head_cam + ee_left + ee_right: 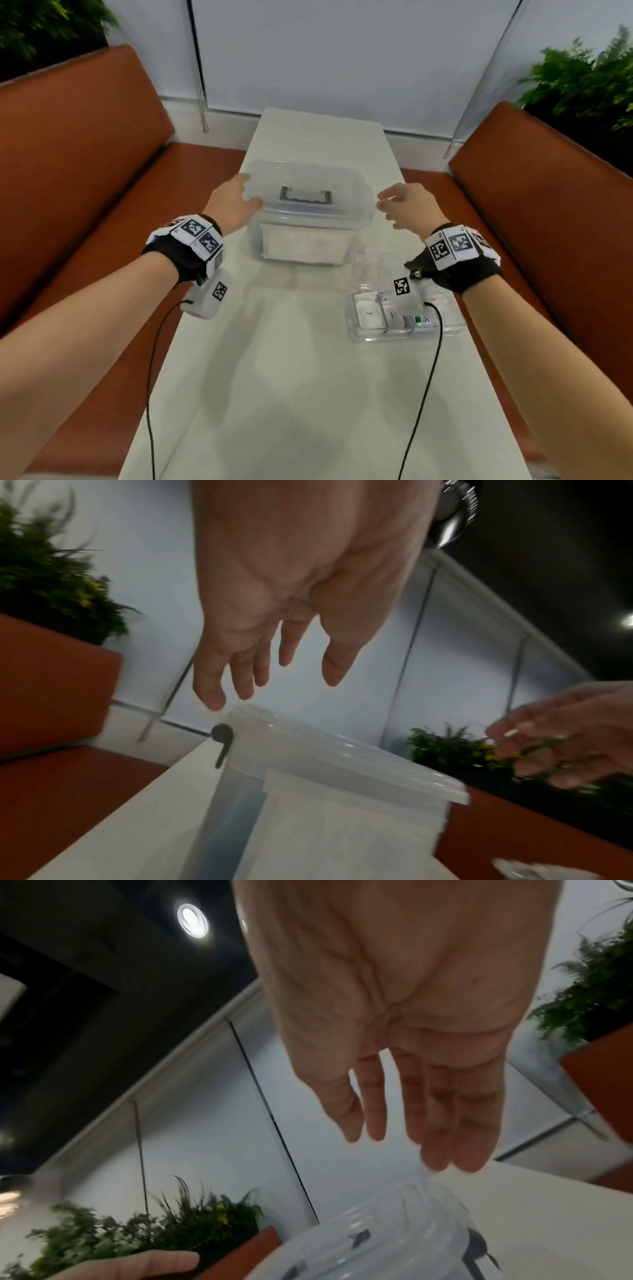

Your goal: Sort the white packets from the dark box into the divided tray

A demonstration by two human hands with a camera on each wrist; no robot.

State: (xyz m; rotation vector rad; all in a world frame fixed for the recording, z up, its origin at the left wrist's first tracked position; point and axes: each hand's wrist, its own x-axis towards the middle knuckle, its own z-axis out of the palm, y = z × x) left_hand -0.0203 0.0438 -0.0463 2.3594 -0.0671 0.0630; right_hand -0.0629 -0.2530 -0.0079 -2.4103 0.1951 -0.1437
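Left hand (233, 202): fingers (240, 674) straight and spread, at the lidded clear box's (308, 219) 9 o'clock edge; contact cannot be told. Right hand (407, 204): fingers (438, 1137) extended, empty, just beside its 3 o'clock edge. Only the head view shows the divided tray (356, 329) holding white packets (370, 313), on the table (291, 394) at 5 o'clock of the box.

I see a long white worktop (308, 377) running away from me. On it stands a lidded clear box (308, 219) mid-way, with a clear divided tray (359, 334) nearer, to its right.
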